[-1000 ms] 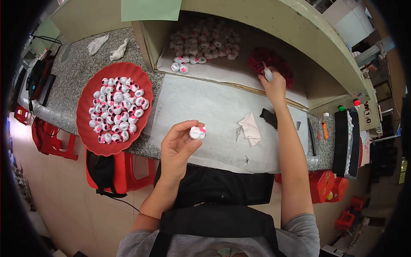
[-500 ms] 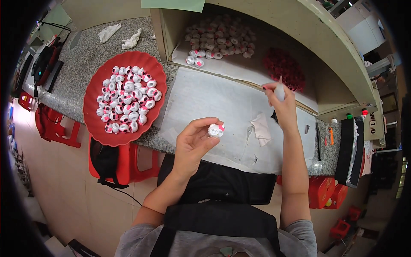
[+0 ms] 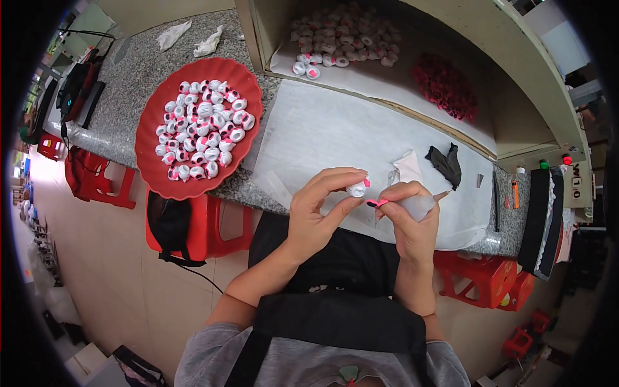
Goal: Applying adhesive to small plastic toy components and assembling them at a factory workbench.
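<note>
Between the thumb and fingertips of my left hand (image 3: 313,219) is a small white ball-shaped piece (image 3: 356,189) with a pink patch. My right hand (image 3: 412,226), close beside it, pinches a tiny pink-and-black piece (image 3: 376,203) at its fingertips. Tucked in that same hand lies a translucent white squeeze bottle (image 3: 420,206), its nozzle pointing off to the right. Both hands are over the near edge of a white paper sheet (image 3: 322,122). A scalloped red plate (image 3: 149,138) on the left carries many similar white pieces (image 3: 205,129) with pink and black marks.
Under the shelf (image 3: 380,102) at the back lie a heap of white pieces (image 3: 348,39) and a pile of pink pieces (image 3: 445,87). A crumpled white tissue (image 3: 407,168) and a black cloth scrap (image 3: 446,166) rest on the paper. Red stools (image 3: 209,226) stand below the table.
My right hand has come from near the pink pile down to beside my left hand, now with a pink-and-black piece at its fingertips. The black scrap it covered is visible.
</note>
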The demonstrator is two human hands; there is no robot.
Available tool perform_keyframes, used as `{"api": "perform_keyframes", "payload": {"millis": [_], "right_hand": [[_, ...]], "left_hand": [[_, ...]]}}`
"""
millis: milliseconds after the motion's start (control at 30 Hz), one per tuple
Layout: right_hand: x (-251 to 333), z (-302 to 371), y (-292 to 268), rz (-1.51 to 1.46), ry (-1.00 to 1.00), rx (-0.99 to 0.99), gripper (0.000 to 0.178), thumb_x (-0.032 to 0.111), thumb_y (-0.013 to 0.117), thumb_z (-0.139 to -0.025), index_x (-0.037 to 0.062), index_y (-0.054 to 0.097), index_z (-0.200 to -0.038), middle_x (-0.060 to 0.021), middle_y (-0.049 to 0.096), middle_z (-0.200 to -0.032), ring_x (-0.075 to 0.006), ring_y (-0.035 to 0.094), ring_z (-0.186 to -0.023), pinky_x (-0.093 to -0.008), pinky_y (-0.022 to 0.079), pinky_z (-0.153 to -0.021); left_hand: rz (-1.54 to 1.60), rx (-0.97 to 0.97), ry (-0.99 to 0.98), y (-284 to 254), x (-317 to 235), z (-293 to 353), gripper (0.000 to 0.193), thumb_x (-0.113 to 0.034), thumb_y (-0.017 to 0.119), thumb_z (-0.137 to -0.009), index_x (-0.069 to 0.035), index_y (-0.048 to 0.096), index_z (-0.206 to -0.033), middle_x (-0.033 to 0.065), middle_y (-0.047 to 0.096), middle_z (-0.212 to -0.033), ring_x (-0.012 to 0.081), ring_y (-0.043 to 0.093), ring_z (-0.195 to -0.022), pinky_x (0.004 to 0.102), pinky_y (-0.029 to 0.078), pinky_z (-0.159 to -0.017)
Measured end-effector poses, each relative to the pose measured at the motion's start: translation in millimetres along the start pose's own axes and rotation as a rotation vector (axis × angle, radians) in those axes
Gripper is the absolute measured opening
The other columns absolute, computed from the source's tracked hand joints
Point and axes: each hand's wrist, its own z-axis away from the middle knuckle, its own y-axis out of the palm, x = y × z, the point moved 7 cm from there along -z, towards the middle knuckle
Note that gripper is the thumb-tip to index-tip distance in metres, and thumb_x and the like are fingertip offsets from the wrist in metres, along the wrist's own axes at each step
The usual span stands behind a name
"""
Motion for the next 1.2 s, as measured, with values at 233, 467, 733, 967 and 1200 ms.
{"api": "perform_keyframes", "payload": {"millis": [233, 467, 733, 967, 1200], "right_hand": [[-10, 1, 4, -0.072, 0.045, 0.012, 0.011, -0.007, 0.058, -0.066, -0.0022, 0.052, -0.075, -0.0107, 0.056, -0.073, -0.0135, 0.054, -0.063, -0.0221, 0.044, -0.055], [-15, 0, 2, -0.066, 0.051, -0.012, 0.012, -0.007, 0.058, -0.067, -0.001, 0.051, -0.074, -0.0102, 0.055, -0.075, -0.0129, 0.053, -0.063, -0.0212, 0.044, -0.054], [-16, 2, 0, 0.05, -0.034, -0.064, 0.019, -0.007, 0.06, -0.066, 0.0008, 0.05, -0.08, -0.0077, 0.054, -0.075, -0.0101, 0.05, -0.063, -0.0188, 0.04, -0.054], [1, 5, 12, 0.044, -0.04, 0.042, 0.032, -0.007, 0.061, -0.063, 0.0003, 0.049, -0.092, -0.0054, 0.053, -0.073, -0.007, 0.047, -0.06, -0.0179, 0.038, -0.054], [-6, 4, 13, 0.119, -0.049, 0.103, 0.029, -0.005, 0.061, -0.065, -0.0022, 0.054, -0.094, -0.0048, 0.054, -0.072, -0.0056, 0.048, -0.06, -0.0167, 0.038, -0.051]], "left_hand": [[-0.203, 0.04, 0.135, 6, -12, 0, 0.029, 0.009, 0.055, -0.066, 0.001, 0.054, -0.094, 0.0144, 0.052, -0.1, 0.0213, 0.049, -0.094, 0.0285, 0.04, -0.079], [-0.216, 0.044, 0.13, 6, -12, -1, 0.027, 0.008, 0.056, -0.066, 0.001, 0.055, -0.092, 0.0146, 0.052, -0.1, 0.0218, 0.05, -0.093, 0.0291, 0.041, -0.078], [0.066, 0.057, -0.025, 4, -1, 0, 0.029, 0.004, 0.055, -0.07, 0.002, 0.049, -0.098, 0.016, 0.051, -0.101, 0.0196, 0.049, -0.094, 0.0294, 0.04, -0.08], [0.385, 0.133, -0.178, 6, 5, 2, 0.023, 0.002, 0.054, -0.073, 0.001, 0.05, -0.096, 0.0174, 0.049, -0.103, 0.0194, 0.051, -0.091, 0.0275, 0.043, -0.076], [0.499, 0.157, -0.246, 11, 8, 5, 0.025, 0.003, 0.054, -0.072, 0.001, 0.052, -0.098, 0.0137, 0.051, -0.102, 0.0195, 0.048, -0.097, 0.0294, 0.037, -0.084]]}}
